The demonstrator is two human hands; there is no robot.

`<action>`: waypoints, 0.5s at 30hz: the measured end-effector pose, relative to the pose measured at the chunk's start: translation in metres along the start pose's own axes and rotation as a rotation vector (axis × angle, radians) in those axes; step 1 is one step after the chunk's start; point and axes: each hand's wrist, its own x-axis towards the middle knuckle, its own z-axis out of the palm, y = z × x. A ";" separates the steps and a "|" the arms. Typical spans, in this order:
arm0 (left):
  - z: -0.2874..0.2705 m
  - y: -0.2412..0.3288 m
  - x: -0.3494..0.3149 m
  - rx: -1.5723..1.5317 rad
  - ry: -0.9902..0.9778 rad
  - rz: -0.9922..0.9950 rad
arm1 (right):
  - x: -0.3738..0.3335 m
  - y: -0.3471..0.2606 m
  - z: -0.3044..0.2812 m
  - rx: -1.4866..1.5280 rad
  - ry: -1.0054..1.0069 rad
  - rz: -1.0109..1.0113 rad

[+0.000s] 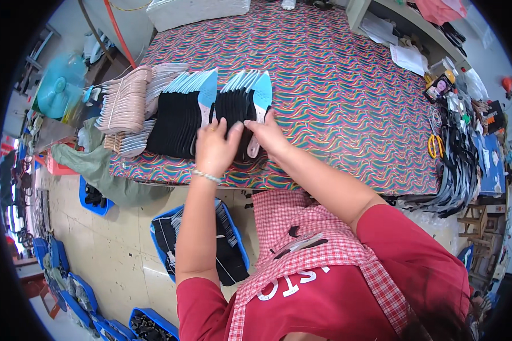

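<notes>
Two rows of flat, foot-shaped boards stand packed on edge near the table's front. Black fabric covers their middles, and their far ends are white and light blue. The right row (231, 107) is smaller than the left row (174, 122). My left hand (215, 149) is at the left side of the right row, fingers reaching into the gap between the rows and thumb over the near end. At the right side my right hand (269, 135) grips the end board, thumb across its near part. Both hands touch the right row.
A tied bundle of pale pink shaped boards (125, 99) lies left of the rows. Scissors with yellow handles (436, 146) and black straps (461, 156) are at the table's right edge. Below, a blue bin (242, 250) holds more black pieces. A white foam block (196, 12) sits at the back.
</notes>
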 end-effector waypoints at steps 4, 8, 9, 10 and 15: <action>-0.064 -0.042 0.020 0.111 0.319 -0.091 | 0.026 -0.019 0.033 -0.823 -0.363 -0.202; -0.040 -0.121 0.026 0.667 0.341 -0.234 | 0.007 -0.035 0.037 -1.040 -0.098 -0.402; -0.034 -0.125 0.028 0.762 0.320 -0.250 | 0.009 -0.038 0.031 -1.030 -0.149 -0.327; -0.031 -0.123 0.033 0.721 0.248 -0.340 | 0.006 -0.046 0.026 -1.020 -0.196 -0.245; -0.049 -0.087 0.013 0.220 0.125 -0.445 | 0.003 -0.050 -0.024 -0.922 -0.238 -0.328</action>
